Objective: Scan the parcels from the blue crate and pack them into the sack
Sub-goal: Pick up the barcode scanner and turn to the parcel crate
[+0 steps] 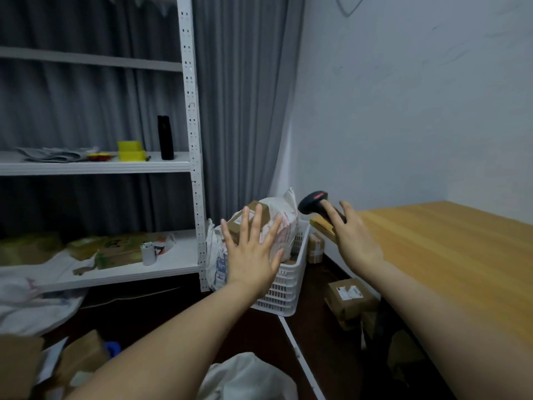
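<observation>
Head-worn camera faces forward and down, close

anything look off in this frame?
Yes. Brown parcels lie loose on the floor beside the white basket, which is heaped well above its rim. The scanner is at the very corner of the wooden table, close to the edge.

1. Dim, cool, bluish light everywhere; the wall is the brightest patch, the counter evenly lit
2. Heavy shadow swallows the floor under the shelf
3. Soft focus on the left hand and right hand, fingertips smeared
4. Wide-angle bend: the shelf upright leans, bottom corners blur and stretch
</observation>
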